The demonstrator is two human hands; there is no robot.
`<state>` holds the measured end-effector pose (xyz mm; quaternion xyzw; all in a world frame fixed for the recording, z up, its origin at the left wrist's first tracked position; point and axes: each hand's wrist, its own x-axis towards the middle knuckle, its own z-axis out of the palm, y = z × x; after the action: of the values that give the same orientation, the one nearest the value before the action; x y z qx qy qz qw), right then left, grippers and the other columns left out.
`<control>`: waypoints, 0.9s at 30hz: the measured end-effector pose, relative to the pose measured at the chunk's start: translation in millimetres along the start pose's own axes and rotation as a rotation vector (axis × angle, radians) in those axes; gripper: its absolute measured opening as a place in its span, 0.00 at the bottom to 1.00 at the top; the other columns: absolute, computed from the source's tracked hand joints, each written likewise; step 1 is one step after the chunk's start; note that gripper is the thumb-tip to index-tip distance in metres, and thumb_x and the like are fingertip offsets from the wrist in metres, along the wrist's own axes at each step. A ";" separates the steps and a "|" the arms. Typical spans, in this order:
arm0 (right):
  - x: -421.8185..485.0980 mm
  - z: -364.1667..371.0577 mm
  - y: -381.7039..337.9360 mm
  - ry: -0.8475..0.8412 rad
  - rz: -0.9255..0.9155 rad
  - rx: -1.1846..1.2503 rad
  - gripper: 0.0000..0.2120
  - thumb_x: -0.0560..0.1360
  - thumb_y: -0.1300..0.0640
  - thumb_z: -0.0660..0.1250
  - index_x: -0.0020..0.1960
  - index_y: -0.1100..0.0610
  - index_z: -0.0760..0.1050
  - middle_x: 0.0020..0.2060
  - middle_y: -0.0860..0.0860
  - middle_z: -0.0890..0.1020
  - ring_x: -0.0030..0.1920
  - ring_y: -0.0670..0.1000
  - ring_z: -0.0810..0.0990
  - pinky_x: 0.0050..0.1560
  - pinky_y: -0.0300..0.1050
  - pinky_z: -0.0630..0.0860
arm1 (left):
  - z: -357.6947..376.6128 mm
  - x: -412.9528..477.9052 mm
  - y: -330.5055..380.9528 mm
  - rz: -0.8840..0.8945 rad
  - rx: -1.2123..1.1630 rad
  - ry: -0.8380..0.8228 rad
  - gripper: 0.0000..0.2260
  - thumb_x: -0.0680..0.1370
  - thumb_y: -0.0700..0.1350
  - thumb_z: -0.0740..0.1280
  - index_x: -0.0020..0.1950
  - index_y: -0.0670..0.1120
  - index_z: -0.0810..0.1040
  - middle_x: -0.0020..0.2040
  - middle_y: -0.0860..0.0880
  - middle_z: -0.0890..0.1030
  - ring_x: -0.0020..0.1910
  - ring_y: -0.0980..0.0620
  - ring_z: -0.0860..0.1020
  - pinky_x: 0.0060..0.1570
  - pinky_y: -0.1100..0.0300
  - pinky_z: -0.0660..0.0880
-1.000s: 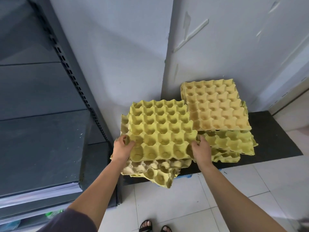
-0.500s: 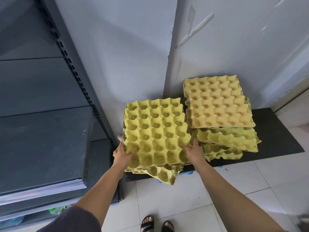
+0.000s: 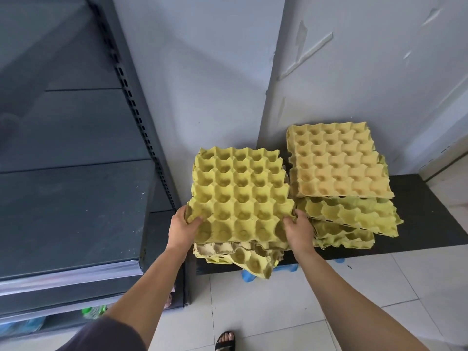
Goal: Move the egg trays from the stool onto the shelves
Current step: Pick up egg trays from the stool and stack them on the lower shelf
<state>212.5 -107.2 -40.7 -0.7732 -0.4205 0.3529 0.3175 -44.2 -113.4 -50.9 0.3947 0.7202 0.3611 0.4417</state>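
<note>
Two piles of yellow paper egg trays sit on a low black-topped stool [image 3: 425, 211] against the wall. I hold the top yellow-green tray [image 3: 240, 193] of the left pile by its near corners. My left hand [image 3: 183, 228] grips its left corner and my right hand [image 3: 297, 230] grips its right corner. Crumpled trays [image 3: 243, 257] lie under it. The right pile [image 3: 336, 163] has an orange-yellow tray on top. Dark grey shelves [image 3: 71, 211] stand to the left.
A perforated shelf upright [image 3: 141, 125] runs between the shelves and the pale wall [image 3: 202, 72]. Blue stool feet [image 3: 247, 276] show below the top. The floor is white tile [image 3: 253, 312]. My sandalled foot [image 3: 225, 340] is at the bottom edge.
The top left tray has turned square to the pile and sits lower over it. Both hands have kept their grip on its near corners.
</note>
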 end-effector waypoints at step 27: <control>-157.0 245.0 -132.2 -0.157 -0.393 -0.170 0.21 0.80 0.54 0.58 0.68 0.65 0.67 0.62 0.62 0.75 0.63 0.61 0.73 0.64 0.54 0.68 | -311.3 -16.9 -114.2 0.027 0.118 0.420 0.43 0.58 0.75 0.63 0.67 0.52 0.72 0.57 0.46 0.76 0.59 0.43 0.71 0.65 0.47 0.65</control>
<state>-105.3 -138.0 -27.4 -0.6706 -0.6148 0.3064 0.2802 -354.4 -230.5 -35.6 0.3456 0.8109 0.3985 0.2533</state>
